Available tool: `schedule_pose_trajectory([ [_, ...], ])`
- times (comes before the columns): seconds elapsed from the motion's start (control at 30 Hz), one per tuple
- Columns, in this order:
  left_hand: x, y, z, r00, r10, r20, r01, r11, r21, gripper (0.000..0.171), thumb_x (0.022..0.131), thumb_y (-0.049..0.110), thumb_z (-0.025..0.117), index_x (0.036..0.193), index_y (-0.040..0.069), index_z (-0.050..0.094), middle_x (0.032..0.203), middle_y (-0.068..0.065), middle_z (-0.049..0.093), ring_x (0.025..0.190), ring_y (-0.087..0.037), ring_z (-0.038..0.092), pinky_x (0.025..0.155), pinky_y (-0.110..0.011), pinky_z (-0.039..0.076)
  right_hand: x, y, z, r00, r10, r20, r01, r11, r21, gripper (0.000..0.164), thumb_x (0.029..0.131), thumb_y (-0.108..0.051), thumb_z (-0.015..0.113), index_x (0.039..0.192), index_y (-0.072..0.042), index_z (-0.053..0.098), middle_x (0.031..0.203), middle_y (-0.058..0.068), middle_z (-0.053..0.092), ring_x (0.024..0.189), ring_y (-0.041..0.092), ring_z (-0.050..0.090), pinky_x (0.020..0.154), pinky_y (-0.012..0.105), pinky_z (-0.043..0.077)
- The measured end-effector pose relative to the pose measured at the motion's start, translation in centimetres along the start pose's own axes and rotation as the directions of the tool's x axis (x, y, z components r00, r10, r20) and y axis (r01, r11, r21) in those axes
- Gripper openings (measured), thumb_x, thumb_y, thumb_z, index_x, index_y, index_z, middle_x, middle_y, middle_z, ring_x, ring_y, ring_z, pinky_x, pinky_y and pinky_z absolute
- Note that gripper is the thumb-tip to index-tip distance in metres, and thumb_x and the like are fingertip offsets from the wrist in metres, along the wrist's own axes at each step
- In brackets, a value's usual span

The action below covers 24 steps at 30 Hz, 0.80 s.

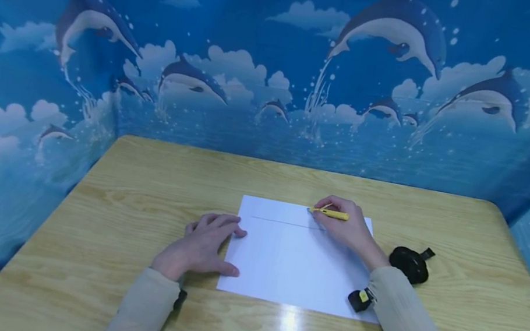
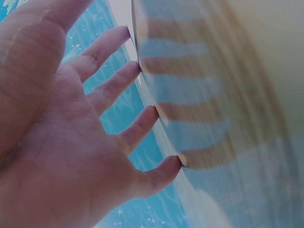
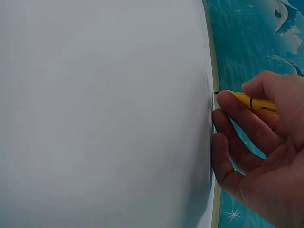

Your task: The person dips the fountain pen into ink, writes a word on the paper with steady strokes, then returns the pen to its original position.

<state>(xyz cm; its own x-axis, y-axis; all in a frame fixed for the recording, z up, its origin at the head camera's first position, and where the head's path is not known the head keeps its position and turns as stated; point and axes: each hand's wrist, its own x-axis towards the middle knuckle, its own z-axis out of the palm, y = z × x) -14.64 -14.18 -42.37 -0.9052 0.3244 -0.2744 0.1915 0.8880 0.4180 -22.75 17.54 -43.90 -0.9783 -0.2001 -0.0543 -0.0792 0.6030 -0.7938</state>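
A white sheet of paper lies on the wooden table, with a thin straight line drawn across its upper part. My right hand pinches a yellow pen between thumb and fingers near the sheet's top edge, above the line's right end. In the right wrist view the yellow pen has its dark nib at the paper, and the other fingers curl loosely below. My left hand rests spread at the sheet's left edge. In the left wrist view the left hand's fingertips touch the tabletop.
A black rounded object with a small tab lies on the table right of the paper, beside my right forearm. A small black wrist device is by the right cuff. A blue dolphin-print curtain surrounds the table's back and sides.
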Motion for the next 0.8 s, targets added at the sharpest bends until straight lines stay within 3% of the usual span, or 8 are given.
schedule_pose_trajectory([
  [0.17,-0.01,-0.02,0.06,1.000,0.005,0.000,-0.005,1.000,0.002,0.073,0.079,0.048,0.086,0.143,0.028,0.056,0.167,0.001,0.032,0.154,-0.040,0.021,0.119,-0.073,0.021,0.06,0.18,-0.07,1.000,0.004,0.010,-0.004,1.000,-0.005,0.022,0.098,-0.028,0.068,0.114,-0.013,0.072,0.128,0.013,0.070,0.119,0.031,0.065,0.100,0.050,0.052],
  [0.4,-0.06,-0.09,-0.01,1.000,0.016,-0.001,-0.016,1.000,0.005,0.073,0.080,0.048,0.085,0.144,0.028,0.056,0.167,0.000,0.032,0.154,-0.042,0.021,0.118,-0.073,0.021,0.14,0.23,-0.14,1.000,-0.006,0.013,0.006,1.000,-0.011,0.022,0.097,-0.027,0.069,0.114,-0.013,0.072,0.117,0.012,0.073,0.097,0.021,0.068,0.082,0.032,0.052],
  [0.8,-0.08,-0.15,0.04,1.000,0.026,-0.003,-0.026,1.000,-0.001,0.074,0.079,0.047,0.086,0.144,0.027,0.056,0.167,0.000,0.033,0.153,-0.043,0.022,0.118,-0.074,0.021,0.10,-0.01,-0.02,1.000,0.003,0.021,-0.003,1.000,-0.017,0.022,0.098,-0.027,0.068,0.114,-0.012,0.072,0.117,0.012,0.073,0.098,0.022,0.068,0.084,0.034,0.053],
])
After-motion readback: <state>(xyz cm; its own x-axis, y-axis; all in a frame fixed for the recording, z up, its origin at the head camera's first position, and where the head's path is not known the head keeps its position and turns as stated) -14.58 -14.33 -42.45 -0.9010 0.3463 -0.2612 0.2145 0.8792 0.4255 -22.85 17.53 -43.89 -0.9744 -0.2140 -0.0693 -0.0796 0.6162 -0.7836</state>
